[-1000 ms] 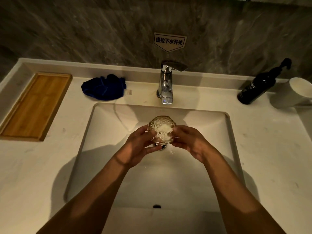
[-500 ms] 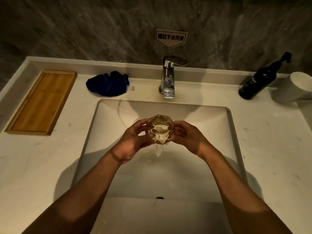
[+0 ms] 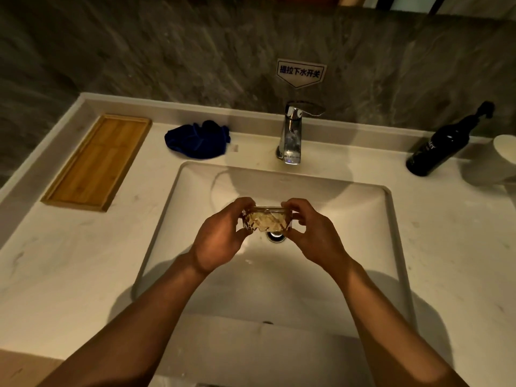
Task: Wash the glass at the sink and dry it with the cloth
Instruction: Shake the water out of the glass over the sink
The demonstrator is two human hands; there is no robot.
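**Head cam check: wet cut glass over the basin, cloth way at the back**

Head view, nearest first: both forearms come in over the front lip of the sink (image 3: pixel 396 247). The left hand (image 3: pixel 220 241) and right hand (image 3: pixel 312 238) are each closed around an end of the glass (image 3: pixel 266 222), fingers on top and thumbs underneath, holding it on its side just above the drain (image 3: pixel 276 236).

My read on handling: it's a faceted tumbler, rigid, probably on the heavy side, and breakable. If it's wet it'll be slick, though the facets give some bite. Gripping the side wall near the thick base seems safer than pinching the rim. Lighting is dim, so I honestly can't tell if any water is left inside.

Room-wise, the basin is wide open under the hands, so a slip would land on hard ceramic. Further back, the faucet (image 3: pixel 291 135) spout sticks out over the far edge, something to avoid clipping when lifting. The blue cloth (image 3: pixel 196 139) sits bunched on the counter left of the tap, with a clear path across. A wooden tray (image 3: pixel 97 163) lies far left; a dark bottle (image 3: pixel 441 146) and white cup (image 3: pixel 502 155) stand far right.
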